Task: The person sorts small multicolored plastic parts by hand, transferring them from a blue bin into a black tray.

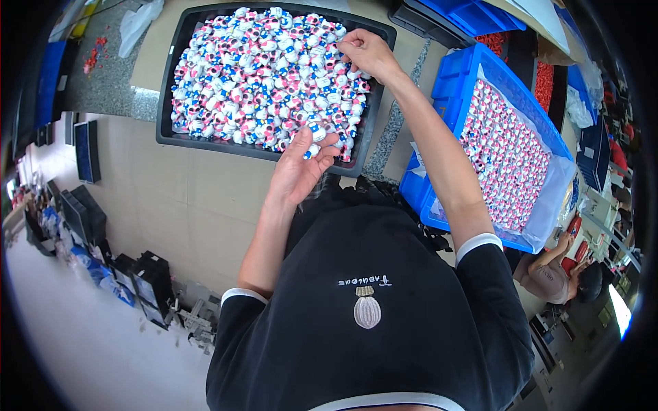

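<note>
**Left palm cups small figures above a full tray**

The left hand [301,164] is turned palm up, its grip loosely curled around small figures [316,131] in white and blue. The right hand [370,55] has thumb and forefinger drawn close together at the right side of the figure pile [260,75]; whether that grip holds a piece, I cannot tell. The pile fills the black tray [219,146] nearly to its rim. A blue crate [452,85] stands near the right forearm; bare beige surface [192,185] spreads beyond the tray's near edge.
</note>
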